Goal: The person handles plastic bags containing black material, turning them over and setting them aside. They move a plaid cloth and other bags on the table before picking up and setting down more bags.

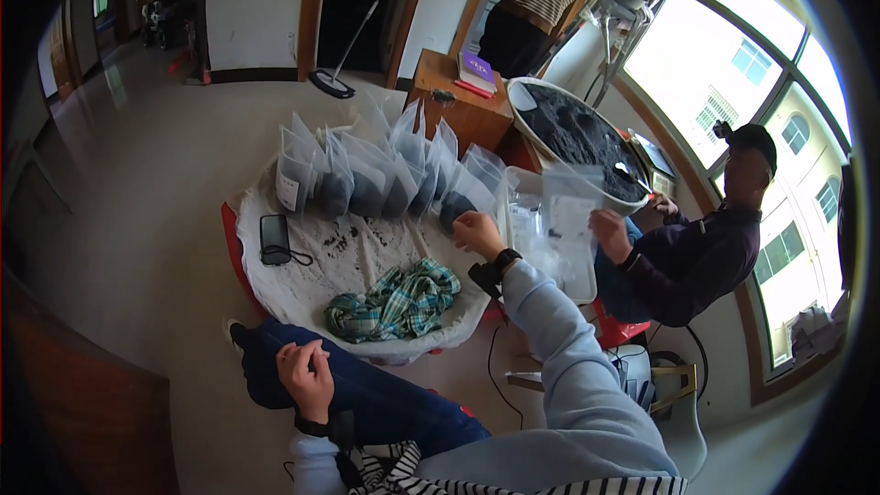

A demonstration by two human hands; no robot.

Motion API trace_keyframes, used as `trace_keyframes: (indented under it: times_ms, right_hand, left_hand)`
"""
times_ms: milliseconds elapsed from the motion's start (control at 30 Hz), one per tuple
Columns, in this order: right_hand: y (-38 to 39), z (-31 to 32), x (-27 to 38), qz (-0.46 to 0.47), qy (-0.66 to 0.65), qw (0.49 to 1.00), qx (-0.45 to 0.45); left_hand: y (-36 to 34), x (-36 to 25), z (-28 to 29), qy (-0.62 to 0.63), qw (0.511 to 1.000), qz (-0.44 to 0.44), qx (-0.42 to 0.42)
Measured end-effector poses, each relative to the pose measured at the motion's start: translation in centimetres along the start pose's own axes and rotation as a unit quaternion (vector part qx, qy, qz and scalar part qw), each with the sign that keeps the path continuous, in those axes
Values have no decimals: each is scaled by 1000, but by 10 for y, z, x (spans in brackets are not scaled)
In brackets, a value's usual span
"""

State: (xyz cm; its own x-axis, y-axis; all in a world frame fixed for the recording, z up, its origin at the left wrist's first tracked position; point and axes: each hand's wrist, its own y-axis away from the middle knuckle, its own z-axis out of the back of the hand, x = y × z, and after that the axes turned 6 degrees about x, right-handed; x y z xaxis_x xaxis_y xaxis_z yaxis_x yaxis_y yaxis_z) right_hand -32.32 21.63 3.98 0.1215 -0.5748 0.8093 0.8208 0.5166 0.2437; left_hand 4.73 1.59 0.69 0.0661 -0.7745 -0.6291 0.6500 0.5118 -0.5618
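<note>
My right hand (478, 236) reaches over the right side of a cloth-covered round table (302, 289). Its fingers are curled together at the bottom of a see-through bag with dark contents (456, 209); what they pinch, if anything, is hidden. Several similar bags (367, 185) stand upright in a cluster at the table's far side. My left hand (307, 376) hovers above my knee, fingers bent in and nothing visible in them. A green plaid cloth (399, 302) lies crumpled on the near part of the table. Dark crumbs dot the white cover behind it.
A black phone (274, 238) with a strap lies at the table's left. A co-worker (692, 261) at right holds a see-through bag (570, 206) and a scoop (631, 171) over a large tub of dark material (573, 133). A white tray (579, 284) sits between us. Another person (541, 0) stands behind.
</note>
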Motion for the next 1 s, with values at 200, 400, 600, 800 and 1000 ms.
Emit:
trace_keyframes:
  times_ms: [200,400,600,800,1000]
  right_hand:
    - [3,19,-29,-46,-44,998,-29]
    - [-10,48,-44,-91,-50,987,-122]
    - [-57,89,-70,-57,33,959,-277]
    - [-71,103,-64,-10,80,906,-415]
    - [-62,96,-31,9,87,923,-376]
  left_hand:
    - [-2,3,-4,13,1000,12,2]
    - [-6,8,-5,8,1000,11,-6]
    - [-5,16,-6,1,1000,26,13]
    - [-10,16,-5,-2,1000,5,-4]
    - [-11,11,-6,-14,1000,7,-7]
